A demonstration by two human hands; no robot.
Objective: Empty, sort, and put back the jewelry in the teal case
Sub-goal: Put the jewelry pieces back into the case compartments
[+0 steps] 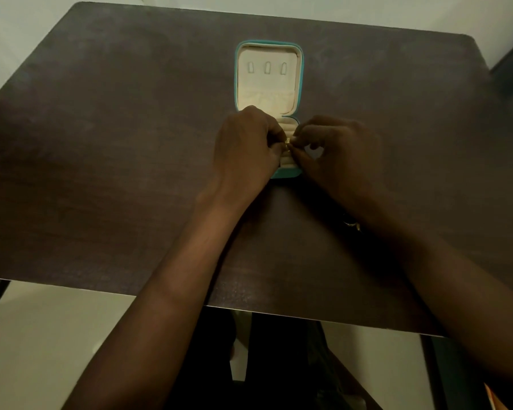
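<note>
The teal case (pixel 301 69) lies open on the dark table, its cream lid panel showing three small hooks and a gathered pocket. Most of its lower half sits under my hands; only the ring-roll strip shows between them. My left hand (pixel 246 143) and my right hand (pixel 335 152) meet over that lower half, fingers curled. Between their fingertips they pinch a small gold jewelry piece (pixel 287 141). Its exact kind is too small to tell. Another small gold piece (pixel 351 224) lies on the table beside my right wrist.
The dark wooden table (pixel 101 173) fills the view, with its near edge just above my lap. A pale wall runs behind it and pale floor shows below. An orange item (pixel 493 398) peeks in at the bottom right corner.
</note>
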